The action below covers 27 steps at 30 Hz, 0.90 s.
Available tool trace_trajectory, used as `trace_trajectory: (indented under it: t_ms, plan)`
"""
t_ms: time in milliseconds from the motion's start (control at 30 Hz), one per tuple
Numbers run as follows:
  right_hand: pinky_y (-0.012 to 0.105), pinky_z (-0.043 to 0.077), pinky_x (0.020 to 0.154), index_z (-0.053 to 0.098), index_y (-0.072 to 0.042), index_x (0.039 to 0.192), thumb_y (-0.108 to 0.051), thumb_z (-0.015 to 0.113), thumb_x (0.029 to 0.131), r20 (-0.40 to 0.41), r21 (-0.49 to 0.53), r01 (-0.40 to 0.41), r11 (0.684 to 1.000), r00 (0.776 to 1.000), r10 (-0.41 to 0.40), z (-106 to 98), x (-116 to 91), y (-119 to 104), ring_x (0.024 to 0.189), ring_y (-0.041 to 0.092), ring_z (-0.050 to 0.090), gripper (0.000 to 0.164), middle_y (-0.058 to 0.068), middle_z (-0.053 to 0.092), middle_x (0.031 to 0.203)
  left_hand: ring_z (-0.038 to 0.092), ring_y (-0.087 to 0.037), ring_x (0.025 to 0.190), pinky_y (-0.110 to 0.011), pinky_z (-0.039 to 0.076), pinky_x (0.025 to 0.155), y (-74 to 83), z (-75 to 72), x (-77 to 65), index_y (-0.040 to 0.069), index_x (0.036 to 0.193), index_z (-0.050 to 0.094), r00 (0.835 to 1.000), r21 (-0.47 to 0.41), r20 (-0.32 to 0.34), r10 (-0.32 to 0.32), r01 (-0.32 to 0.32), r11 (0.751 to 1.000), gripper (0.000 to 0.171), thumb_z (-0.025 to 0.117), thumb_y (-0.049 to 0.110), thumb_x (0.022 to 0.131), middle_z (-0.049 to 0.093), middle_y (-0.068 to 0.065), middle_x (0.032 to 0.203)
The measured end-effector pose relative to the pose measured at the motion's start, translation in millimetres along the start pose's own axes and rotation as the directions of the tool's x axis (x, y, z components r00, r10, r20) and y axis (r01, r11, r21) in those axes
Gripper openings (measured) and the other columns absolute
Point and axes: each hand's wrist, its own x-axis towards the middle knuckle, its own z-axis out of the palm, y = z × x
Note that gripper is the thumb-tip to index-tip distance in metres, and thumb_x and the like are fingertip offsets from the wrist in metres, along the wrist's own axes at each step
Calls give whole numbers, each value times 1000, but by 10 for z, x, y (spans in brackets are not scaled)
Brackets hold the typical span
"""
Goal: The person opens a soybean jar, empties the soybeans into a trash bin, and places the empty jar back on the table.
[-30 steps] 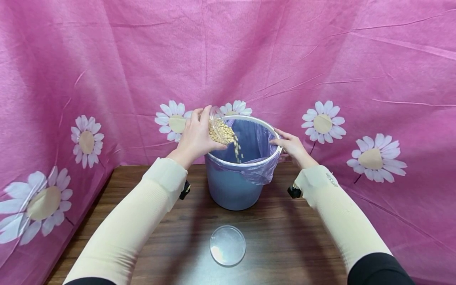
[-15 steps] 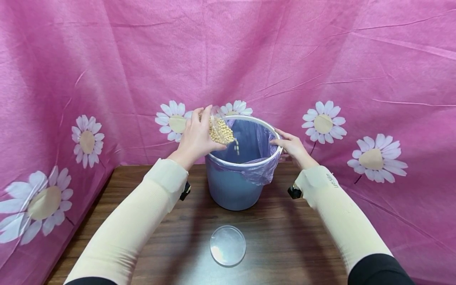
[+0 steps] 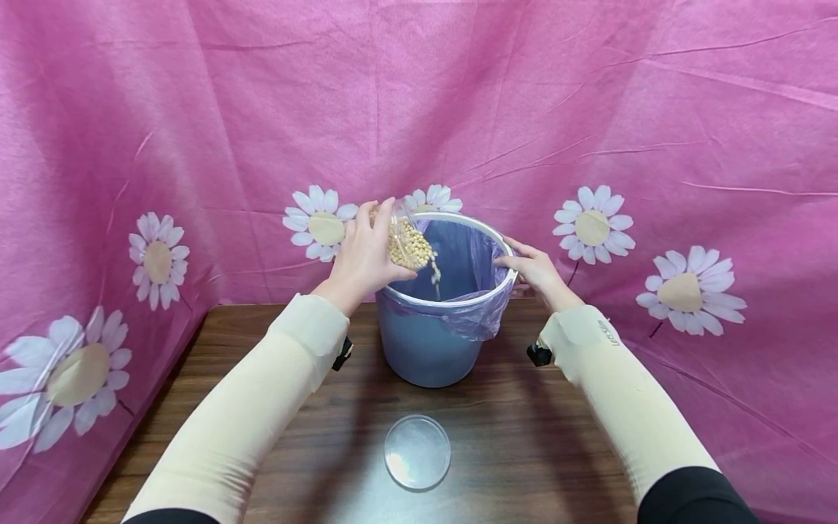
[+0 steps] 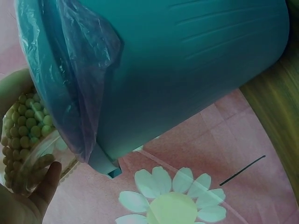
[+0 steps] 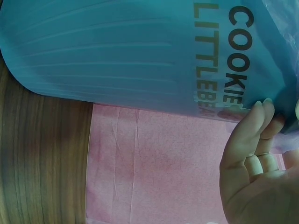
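My left hand [image 3: 363, 258] grips a clear plastic jar [image 3: 401, 211], tilted over the left rim of a blue trash bin [image 3: 428, 353]. Inside it lie many pale yellow soybeans [image 3: 409, 246], and a thin stream of them falls into the bin. In the left wrist view the thumb presses the wall of the jar [image 4: 56, 142] close to the bin's rim. A purple trash bag [image 3: 481, 316] lines the bin and folds over its white rim. On the right side, my right hand [image 3: 540, 273] holds the rim, thumb inside and fingers outside. The bin's floor is hidden.
A round clear lid [image 3: 417, 453] lies flat on the brown wooden table [image 3: 314, 451], in front of the bin. Behind and at both sides hangs a pink cloth [image 3: 262, 109] printed with white daisies.
Soybeans keep falling from the jar, the stream varying in thickness. The left hand and jar have shifted slightly right and down. My right hand stays on the rim.
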Motion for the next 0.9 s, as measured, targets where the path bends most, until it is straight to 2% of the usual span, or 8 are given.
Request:
trace_trajectory:
  t_ms: [200, 467, 633, 800, 900]
  plan:
    - [32, 58, 56, 36, -25, 154, -14, 67, 90, 12, -22, -15, 1000, 1000, 16, 37, -144, -129, 53, 9, 63, 72, -7, 63, 70, 41, -47, 128, -57, 46, 100, -3, 4, 0, 18, 153, 27, 1000, 0, -9, 3, -3, 1000, 119, 95, 41, 58, 32, -18, 150]
    - [30, 58, 56, 40, -31, 152, -23, 70, 90, -22, -60, 14, 998, 1000, -16, -12, 60, 71, 54, 7, 64, 70, -11, 63, 69, 45, -47, 124, -55, 48, 98, -1, 26, 12, 16, 152, 30, 1000, 53, -16, 26, -25, 998, 118, 95, 42, 57, 34, -19, 149]
    - [33, 59, 58, 41, -32, 151, -24, 70, 90, -36, -109, 26, 994, 999, -30, -21, 88, 82, 52, 6, 62, 68, -13, 62, 62, 44, -46, 125, -55, 48, 98, -1, 30, 18, 16, 152, 29, 1000, 61, -9, 27, -26, 998, 117, 94, 42, 58, 33, -19, 150]
    - [35, 60, 60, 41, -31, 151, -25, 70, 90, -35, -127, 32, 991, 999, -36, -24, 102, 88, 52, 5, 61, 68, -13, 62, 63, 45, -46, 124, -54, 48, 98, -5, 35, 20, 15, 152, 29, 1000, 74, -4, 29, -29, 997, 117, 94, 42, 59, 33, -19, 149]
    - [33, 59, 57, 41, -31, 151, -24, 70, 90, -36, -126, 40, 991, 998, -45, -22, 114, 97, 53, 5, 61, 68, -13, 62, 64, 45, -46, 124, -54, 49, 97, -1, 38, 20, 15, 152, 30, 1000, 82, -3, 31, -31, 996, 117, 95, 42, 59, 33, -19, 149]
